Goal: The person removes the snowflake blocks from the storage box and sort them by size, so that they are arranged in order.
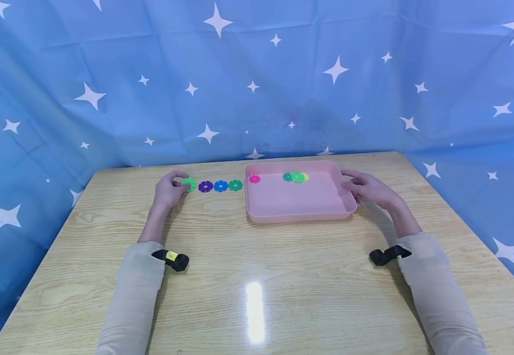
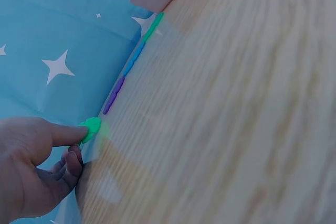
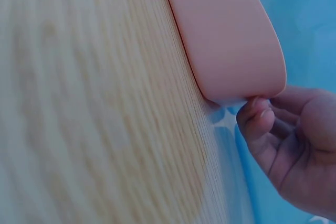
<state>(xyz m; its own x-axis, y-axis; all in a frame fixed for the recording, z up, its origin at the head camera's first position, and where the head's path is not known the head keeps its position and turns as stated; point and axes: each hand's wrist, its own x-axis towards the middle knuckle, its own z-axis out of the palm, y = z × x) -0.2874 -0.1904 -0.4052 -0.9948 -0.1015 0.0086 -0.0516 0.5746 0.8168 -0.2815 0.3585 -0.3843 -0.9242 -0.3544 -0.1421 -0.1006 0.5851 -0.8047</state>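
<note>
My left hand (image 1: 169, 191) pinches a bright green notched plastic disc (image 1: 189, 184) between thumb and fingers, close over the table at the left end of a row. In the left wrist view the same green disc (image 2: 91, 128) tilts under the thumb. To its right lie a purple disc (image 1: 205, 186), a blue disc (image 1: 221, 186) and a darker green disc (image 1: 235, 185), side by side and flat. My right hand (image 1: 369, 189) grips the right wall of a pink tray (image 1: 301, 216), thumb over the rim and curled fingers against the outside (image 3: 261, 116).
Inside the tray lie a pink disc (image 1: 254, 179) at the left and an overlapping cluster of green discs (image 1: 298, 177) with a yellow one (image 1: 306, 177). A blue starred cloth (image 1: 239, 74) hangs behind the wooden table (image 1: 203, 286). Both wrists carry black camera mounts.
</note>
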